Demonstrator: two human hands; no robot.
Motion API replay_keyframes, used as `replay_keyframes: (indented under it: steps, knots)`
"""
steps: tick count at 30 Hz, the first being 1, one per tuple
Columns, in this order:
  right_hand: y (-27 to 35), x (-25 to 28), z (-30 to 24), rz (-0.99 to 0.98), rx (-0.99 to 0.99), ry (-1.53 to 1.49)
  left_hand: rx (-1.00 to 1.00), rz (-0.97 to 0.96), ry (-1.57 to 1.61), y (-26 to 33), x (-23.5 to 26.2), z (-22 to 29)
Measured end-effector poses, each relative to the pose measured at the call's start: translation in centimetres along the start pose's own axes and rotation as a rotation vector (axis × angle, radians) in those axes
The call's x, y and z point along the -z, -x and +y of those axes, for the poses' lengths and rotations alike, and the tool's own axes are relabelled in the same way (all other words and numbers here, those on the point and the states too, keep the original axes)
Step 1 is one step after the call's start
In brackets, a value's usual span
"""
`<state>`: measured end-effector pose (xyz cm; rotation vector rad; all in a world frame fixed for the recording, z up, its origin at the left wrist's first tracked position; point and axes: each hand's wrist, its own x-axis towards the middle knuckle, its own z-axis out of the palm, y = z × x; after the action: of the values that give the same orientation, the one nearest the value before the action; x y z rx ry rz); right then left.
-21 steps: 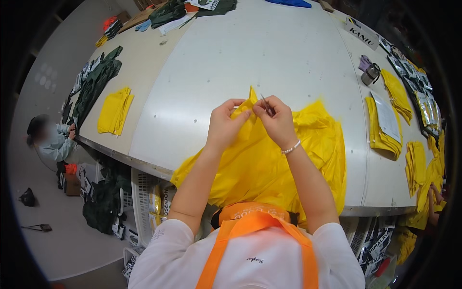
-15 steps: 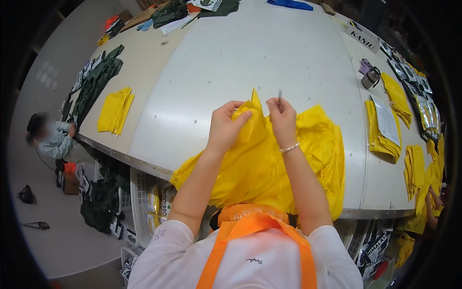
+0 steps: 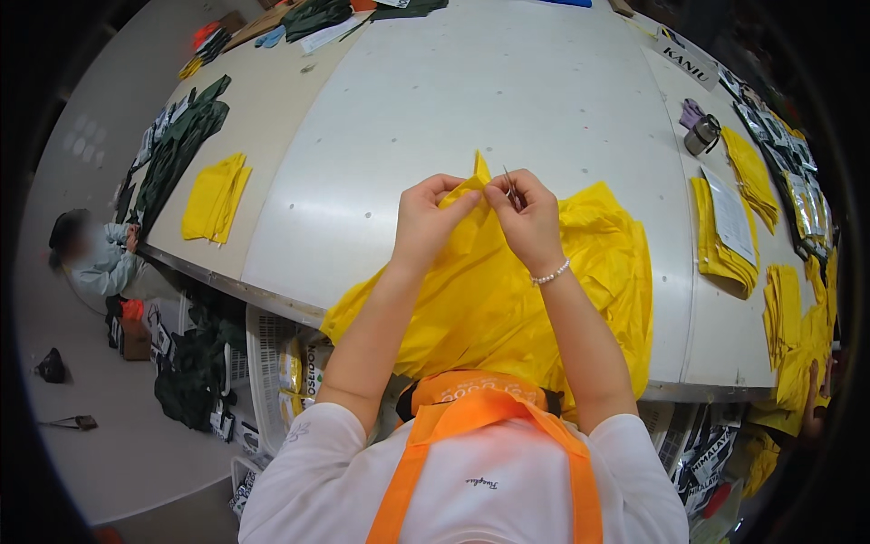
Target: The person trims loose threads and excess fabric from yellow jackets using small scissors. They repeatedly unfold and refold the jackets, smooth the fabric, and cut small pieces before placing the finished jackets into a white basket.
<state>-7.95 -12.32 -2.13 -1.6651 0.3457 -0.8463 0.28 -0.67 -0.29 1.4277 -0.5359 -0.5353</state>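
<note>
A shiny yellow garment (image 3: pixel 507 308) lies crumpled over the near edge of the table and against my body. My left hand (image 3: pixel 430 218) pinches a raised fold of it, whose pointed tip stands up above the fingers. Close beside it, my right hand (image 3: pixel 527 218) grips small pointed metal snips (image 3: pixel 509 186), blades upward. The right thumb and fingertip meet the yellow fold next to the left fingers. How far the snips' blades are apart is too small to tell.
Folded yellow garments (image 3: pixel 214 198) lie left, near dark green ones (image 3: pixel 186 145). On the right are a yellow stack with a paper sheet (image 3: pixel 730 218) and a steel flask (image 3: pixel 702 136). White crates (image 3: pixel 265 363) stand below the table edge. A co-worker (image 3: pixel 95 254) is at the far left.
My right hand has moved left and slightly down, bringing its fingertips to the fold by my left hand. The snips have turned to lean leftward. The left hand keeps its pinch.
</note>
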Motion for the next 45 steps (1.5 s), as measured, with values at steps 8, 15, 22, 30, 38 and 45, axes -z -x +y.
replay_keyframes:
  steps: [8,15,22,30,38,45]
  knots:
    - [1.2,-1.0,0.8,0.108,-0.112,-0.188,0.072,0.028,0.206,-0.2,-0.3,-0.7]
    - [1.6,1.0,0.7,0.015,-0.146,-0.051,0.082,0.101,0.24,-0.3,-0.2,-0.3]
    - [2.0,0.9,0.4,-0.062,0.054,0.203,0.057,0.093,0.184,0.0,-0.7,0.1]
    - [1.7,0.7,-0.3,-0.058,0.052,0.318,0.042,0.093,0.147,0.0,-0.6,0.0]
    - [1.2,0.4,0.5,-0.014,-0.091,-0.088,0.056,0.035,0.191,-0.1,-0.6,-0.4]
    - [-0.9,1.9,3.1,0.06,-0.17,-0.108,0.116,-0.24,-0.366,-0.8,6.3,-0.6]
